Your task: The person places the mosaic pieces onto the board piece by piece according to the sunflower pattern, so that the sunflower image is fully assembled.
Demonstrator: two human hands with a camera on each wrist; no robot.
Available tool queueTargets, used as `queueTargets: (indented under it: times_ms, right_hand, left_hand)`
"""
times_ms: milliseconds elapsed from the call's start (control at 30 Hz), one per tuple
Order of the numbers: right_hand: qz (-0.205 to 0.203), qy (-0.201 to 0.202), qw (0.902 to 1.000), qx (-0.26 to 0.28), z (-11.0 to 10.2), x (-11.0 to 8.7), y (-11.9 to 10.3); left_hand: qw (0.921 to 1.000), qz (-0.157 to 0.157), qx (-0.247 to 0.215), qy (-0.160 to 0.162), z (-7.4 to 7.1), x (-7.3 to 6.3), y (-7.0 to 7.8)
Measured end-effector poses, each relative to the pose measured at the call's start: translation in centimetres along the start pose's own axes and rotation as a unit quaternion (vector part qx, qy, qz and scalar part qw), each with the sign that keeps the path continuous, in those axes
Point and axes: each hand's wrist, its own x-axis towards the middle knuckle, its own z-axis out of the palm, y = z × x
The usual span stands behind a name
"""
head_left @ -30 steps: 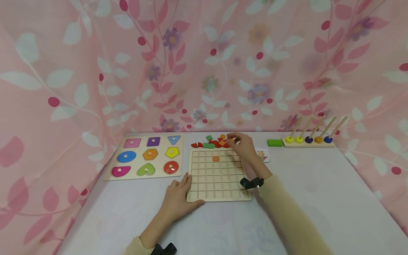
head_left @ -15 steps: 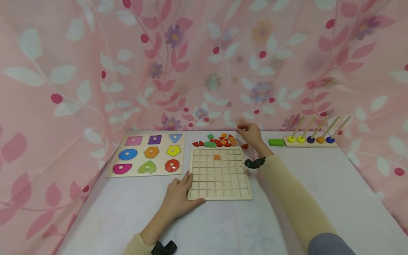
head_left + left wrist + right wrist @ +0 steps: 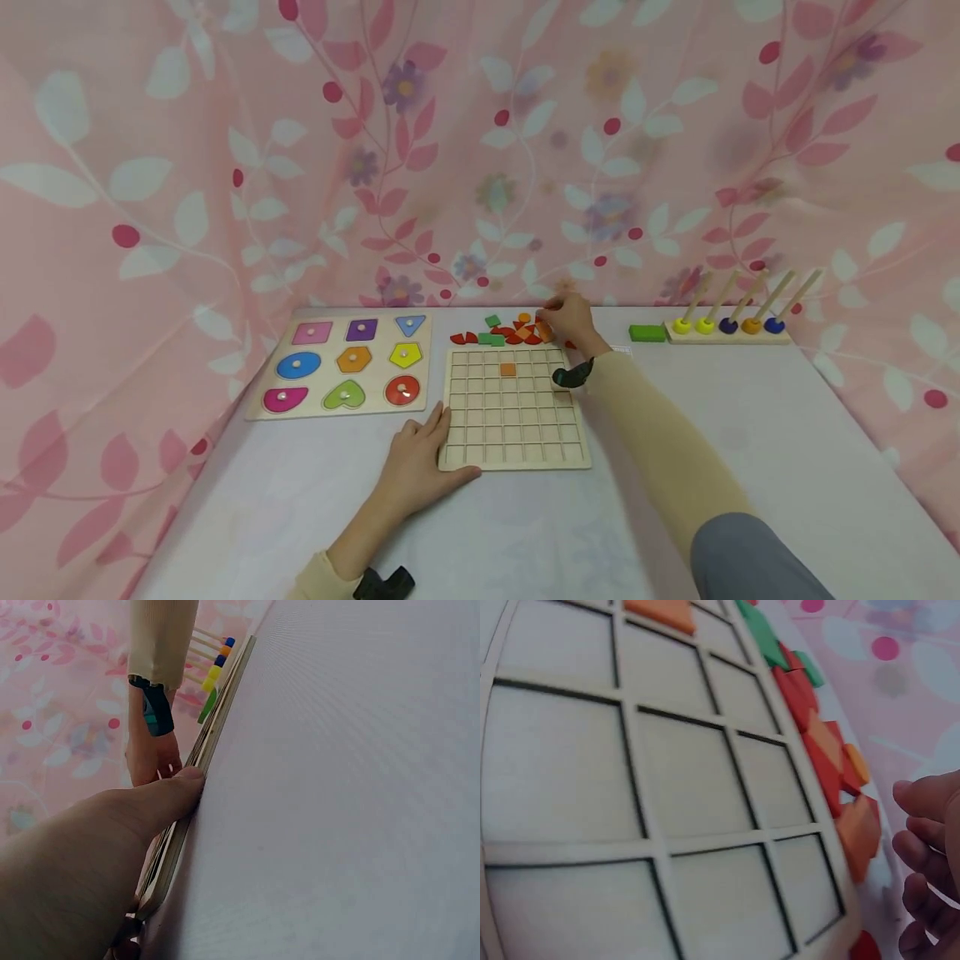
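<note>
Right hand (image 3: 567, 317) off the far right corner of the grid board (image 3: 513, 433), fingers loosely curled, nothing visible between thumb and fingertips. Nearest thing: the orange piece (image 3: 859, 834), at the pile's right end by the board's far edge, tilted; can't tell if it touches the board. From the head view it's just left of and nearer than the fingertips; wrist view shows a gap. Should be light, stiff, smooth, maybe a bit slippery, hard to break; best hold is a pinch on two opposite side edges. Red pieces (image 3: 799, 694) crowd it, green pieces (image 3: 497, 340) further left. Board has one orange square (image 3: 508, 369) seated near the far edge. Left hand (image 3: 420, 462) at its near left corner, fingers straight along the left side, thumb on the near edge. Shape puzzle (image 3: 380, 346) to the left, peg rack (image 3: 727, 338) well off right.
</note>
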Motion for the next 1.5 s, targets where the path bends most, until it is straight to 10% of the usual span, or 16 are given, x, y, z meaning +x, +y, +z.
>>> queueTargets:
  times_ms: [533, 1500]
  right_hand:
    - [0.008, 0.022, 0.9961, -0.085, 1.3, -1.1, -0.7]
    - [0.030, 0.118, 0.9900, 0.070, 3.2, -1.4, 0.5]
  left_hand:
    - [0.9999, 0.005, 0.008, 0.002, 0.2, 0.1, -0.3]
    - [1.0000, 0.003, 0.005, 0.003, -0.1, 0.0, 0.0]
